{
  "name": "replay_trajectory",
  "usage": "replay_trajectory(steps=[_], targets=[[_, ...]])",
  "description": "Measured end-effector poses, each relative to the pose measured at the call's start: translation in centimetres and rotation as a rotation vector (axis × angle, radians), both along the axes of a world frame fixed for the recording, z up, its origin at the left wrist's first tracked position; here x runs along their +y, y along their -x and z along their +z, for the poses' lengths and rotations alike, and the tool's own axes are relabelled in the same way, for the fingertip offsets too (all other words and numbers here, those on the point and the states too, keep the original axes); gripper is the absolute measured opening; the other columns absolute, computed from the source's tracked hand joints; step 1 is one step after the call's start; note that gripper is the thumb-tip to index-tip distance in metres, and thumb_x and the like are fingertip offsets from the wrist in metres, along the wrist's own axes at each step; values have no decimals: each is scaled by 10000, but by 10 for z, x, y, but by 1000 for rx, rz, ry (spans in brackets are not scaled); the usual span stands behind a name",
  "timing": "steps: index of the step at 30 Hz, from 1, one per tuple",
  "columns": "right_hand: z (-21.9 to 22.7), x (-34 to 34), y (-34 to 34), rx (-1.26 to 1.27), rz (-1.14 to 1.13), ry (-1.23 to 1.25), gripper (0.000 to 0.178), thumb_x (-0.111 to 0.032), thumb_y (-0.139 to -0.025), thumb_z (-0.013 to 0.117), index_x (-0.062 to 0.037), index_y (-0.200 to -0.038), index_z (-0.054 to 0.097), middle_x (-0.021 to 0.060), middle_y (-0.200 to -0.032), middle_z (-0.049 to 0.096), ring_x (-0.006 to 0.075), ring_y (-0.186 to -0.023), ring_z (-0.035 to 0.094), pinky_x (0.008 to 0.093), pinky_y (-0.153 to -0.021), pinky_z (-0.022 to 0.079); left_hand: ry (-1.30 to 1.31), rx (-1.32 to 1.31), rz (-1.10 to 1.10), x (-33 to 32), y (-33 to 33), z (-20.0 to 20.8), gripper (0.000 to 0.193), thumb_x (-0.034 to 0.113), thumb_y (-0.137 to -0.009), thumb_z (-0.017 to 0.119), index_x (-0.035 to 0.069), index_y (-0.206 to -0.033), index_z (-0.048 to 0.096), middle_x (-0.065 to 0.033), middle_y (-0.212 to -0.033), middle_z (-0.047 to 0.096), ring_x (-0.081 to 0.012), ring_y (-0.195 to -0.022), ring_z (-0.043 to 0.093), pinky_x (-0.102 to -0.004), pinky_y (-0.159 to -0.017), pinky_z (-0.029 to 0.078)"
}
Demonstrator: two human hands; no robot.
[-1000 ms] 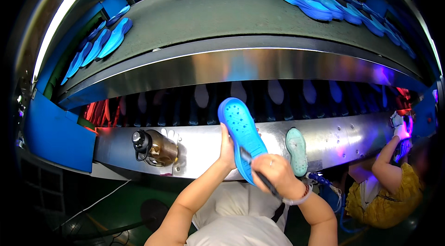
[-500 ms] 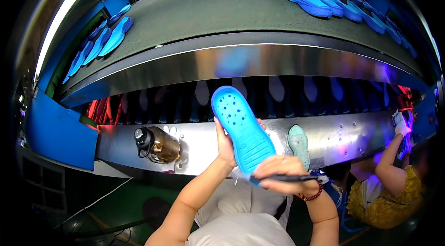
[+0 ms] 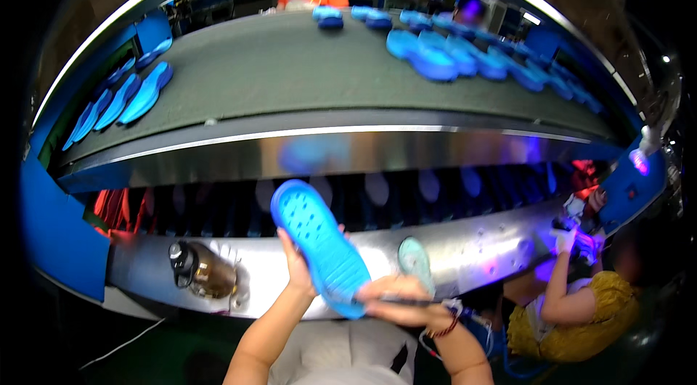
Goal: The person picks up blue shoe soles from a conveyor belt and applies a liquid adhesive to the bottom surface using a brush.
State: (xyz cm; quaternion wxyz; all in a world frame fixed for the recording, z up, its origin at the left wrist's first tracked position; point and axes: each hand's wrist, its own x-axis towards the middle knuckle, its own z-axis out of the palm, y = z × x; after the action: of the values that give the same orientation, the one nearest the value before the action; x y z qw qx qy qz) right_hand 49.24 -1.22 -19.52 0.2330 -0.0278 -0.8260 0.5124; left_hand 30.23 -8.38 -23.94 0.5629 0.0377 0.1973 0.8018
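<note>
A bright blue shoe sole [image 3: 325, 251], with small holes at its upper end and ridges lower down, is tilted above the metal ledge. My left hand [image 3: 298, 265] grips it from beneath, the thumb along its left edge and fingertips showing at the right. Close to its lower end, my right hand [image 3: 398, 296] is closed round a slim dark pen-like tool [image 3: 417, 303] whose tip is at or near the sole's edge. Blur hides whether the tip touches. A pale green insole-shaped piece [image 3: 414, 258] lies on the ledge beyond my right hand.
A dark-lidded bottle [image 3: 210, 272] stands on the metal ledge [image 3: 268, 287] at left. Beyond runs a dark conveyor belt [image 3: 268, 73] bearing blue soles [image 3: 428, 58] at both sides. Light soles hang in the slot below it. A co-worker in yellow [image 3: 581, 312] sits at right; another person stands across.
The view has shifted, so the whole scene sits lower and further left; a person in orange shows more at the back. Both hands keep their holds on the sole and the dark tool.
</note>
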Motion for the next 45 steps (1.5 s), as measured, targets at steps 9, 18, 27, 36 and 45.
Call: replay_trajectory(steps=[9, 18, 27, 36, 45], targets=[[-40, -2, 6, -34, -157, 407, 202, -39, -759, 643, 3, -955, 621, 120, -953, 618, 186, -888, 582, 282, -802, 442, -13, 91, -22, -12, 5, -5, 871, 784, -722, 207, 75, -1163, 457, -134, -1041, 573, -291, -946, 563, -485, -841, 454], [-51, -11, 11, -61, -181, 477, 195, -63, -771, 644, -2, -955, 627, 95, -926, 622, 148, -865, 572, 255, -776, 442, 38, 92, 43, -20, 7, -20, 866, 785, -719, 209, 78, -1148, 465, -131, -1021, 580, -278, -929, 578, -480, -838, 459], [-47, -14, 4, 0, -245, 570, 176, 12, -753, 638, 41, -925, 615, 123, -927, 627, 158, -858, 589, 252, -773, 462, -65, 62, 18, -18, 2, -22, 895, 756, -748, 199, 28, -1236, 380, -160, -1123, 518, -289, -1027, 519, -443, -892, 420], [-44, -16, 7, 24, -218, 598, 151, 43, -744, 611, 55, -894, 605, 169, -963, 611, 215, -912, 588, 317, -849, 450, -140, 101, -2, -28, 6, -18, 891, 749, -756, 173, 44, -1275, 339, -160, -1176, 484, -291, -1083, 480, -443, -922, 398], [-44, -20, 14, 51, -171, 759, 181, 30, -753, 617, 66, -929, 595, 185, -982, 609, 228, -921, 587, 321, -854, 454, -193, 172, 36, -38, 13, 6, 891, 749, -755, 184, 38, -1267, 348, -181, -1176, 490, -310, -1089, 484, -462, -921, 402]])
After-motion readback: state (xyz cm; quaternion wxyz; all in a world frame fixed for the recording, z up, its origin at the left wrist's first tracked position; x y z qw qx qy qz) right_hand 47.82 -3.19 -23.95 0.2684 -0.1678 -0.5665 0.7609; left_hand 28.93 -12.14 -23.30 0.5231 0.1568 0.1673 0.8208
